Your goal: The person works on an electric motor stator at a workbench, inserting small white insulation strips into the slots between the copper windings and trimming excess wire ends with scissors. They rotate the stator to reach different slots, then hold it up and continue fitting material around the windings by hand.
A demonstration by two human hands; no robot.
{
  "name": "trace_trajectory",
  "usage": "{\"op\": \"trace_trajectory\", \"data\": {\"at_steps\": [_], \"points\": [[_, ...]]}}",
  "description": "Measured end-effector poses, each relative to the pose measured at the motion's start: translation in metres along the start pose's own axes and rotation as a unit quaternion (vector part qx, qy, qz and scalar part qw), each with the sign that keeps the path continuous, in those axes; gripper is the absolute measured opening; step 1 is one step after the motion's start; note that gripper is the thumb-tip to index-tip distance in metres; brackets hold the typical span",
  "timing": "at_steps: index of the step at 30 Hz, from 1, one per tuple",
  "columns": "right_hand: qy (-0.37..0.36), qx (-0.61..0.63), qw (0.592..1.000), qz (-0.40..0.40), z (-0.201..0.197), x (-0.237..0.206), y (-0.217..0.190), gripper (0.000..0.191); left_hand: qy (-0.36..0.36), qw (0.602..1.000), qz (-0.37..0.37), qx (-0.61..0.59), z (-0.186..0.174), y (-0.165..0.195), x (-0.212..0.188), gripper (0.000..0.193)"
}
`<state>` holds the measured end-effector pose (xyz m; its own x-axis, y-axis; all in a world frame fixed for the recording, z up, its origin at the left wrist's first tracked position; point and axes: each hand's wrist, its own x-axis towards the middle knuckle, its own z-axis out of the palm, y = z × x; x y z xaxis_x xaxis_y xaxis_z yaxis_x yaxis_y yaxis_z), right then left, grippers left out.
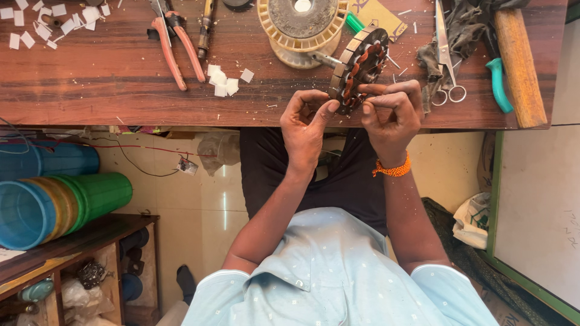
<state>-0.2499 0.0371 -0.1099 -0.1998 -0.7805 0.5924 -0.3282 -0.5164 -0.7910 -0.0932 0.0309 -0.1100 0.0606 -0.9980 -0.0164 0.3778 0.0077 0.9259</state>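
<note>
Both hands' grip pinches tilted round stator (pixel 360 67): copper coils, steel rim.

two hands, the left hand (pixel 305 124) and the right hand (pixel 393 111), hold one round motor part (pixel 359 66). one pair of pliers (pixel 175 45) at eleven o'clock, one pair of scissors (pixel 446 54) at one o'clock, one big spool (pixel 301 27) at twelve o'clock.

Orange-handled pliers (pixel 175 45), teal-handled tool (pixel 499 84), white paper squares (pixel 222 81), brown table (pixel 109 78).
</note>
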Motion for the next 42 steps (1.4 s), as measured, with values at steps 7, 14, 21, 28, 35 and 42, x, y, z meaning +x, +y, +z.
{"op": "trace_trajectory", "data": {"at_steps": [7, 14, 21, 28, 35, 42], "points": [[-0.017, -0.073, 0.997, -0.028, -0.001, 0.007, -0.005, 0.019, 0.003, 1.0, 0.0, -0.023, 0.003, -0.002, 0.001, 0.02], [-0.011, -0.101, 0.995, -0.021, 0.001, 0.013, -0.014, 0.016, -0.038, 0.998, -0.023, -0.047, -0.006, -0.005, 0.011, 0.015], [0.0, -0.145, 0.989, 0.009, 0.003, 0.019, -0.02, 0.011, -0.102, 0.994, -0.016, 0.043, -0.01, 0.022, 0.029, 0.034], [0.011, -0.121, 0.991, 0.048, -0.002, 0.025, -0.017, 0.013, -0.161, 0.984, -0.014, 0.08, -0.005, 0.042, 0.036, 0.038], [-0.012, -0.018, 0.997, 0.074, -0.014, 0.03, -0.013, 0.028, -0.144, 0.988, 0.009, 0.049, 0.0, 0.034, 0.035, 0.022], [-0.09, -0.033, 0.994, 0.056, -0.033, 0.028, -0.017, 0.031, -0.112, 0.914, 0.275, 0.276, 0.013, 0.046, 0.016, 0.035]]}}
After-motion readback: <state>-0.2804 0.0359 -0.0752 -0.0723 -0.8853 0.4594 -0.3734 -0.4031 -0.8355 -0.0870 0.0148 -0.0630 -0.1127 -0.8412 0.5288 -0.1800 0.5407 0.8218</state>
